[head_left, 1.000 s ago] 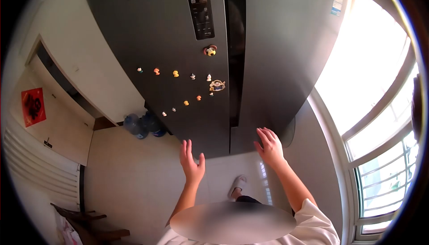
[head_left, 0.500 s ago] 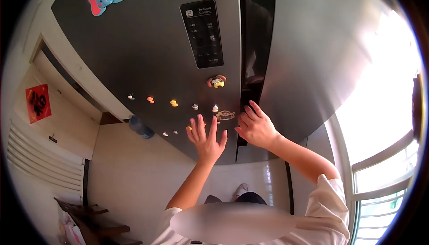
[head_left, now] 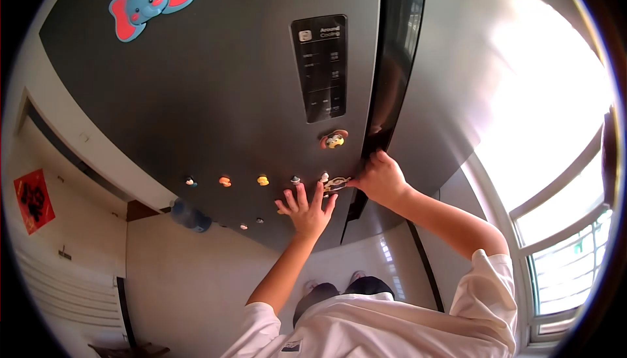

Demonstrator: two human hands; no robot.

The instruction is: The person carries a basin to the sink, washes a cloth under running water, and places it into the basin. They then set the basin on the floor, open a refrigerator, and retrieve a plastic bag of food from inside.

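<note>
The dark grey refrigerator door [head_left: 215, 83] fills the middle of the head view. My left hand [head_left: 305, 214] lies against its lower part with fingers spread, among small figure magnets. Just right of those fingertips is a gold outline magnet [head_left: 336, 184], close to my right thumb. My right hand [head_left: 382, 180] is closed at the door's edge, its fingers curled into the black handle recess [head_left: 385, 110] and partly hidden there. The thumb points left over the door's surface.
Above the hands are a control panel [head_left: 321, 70], a puppy-like magnet [head_left: 333, 139] and an elephant magnet [head_left: 150, 2]. A blue water bottle [head_left: 189, 215] stands on the floor at left. A bright window [head_left: 568, 253] is at right.
The view has shifted nearer the refrigerator, and the door looks larger. My right fingers have curled further into the recess. My left hand remains spread on the door.
</note>
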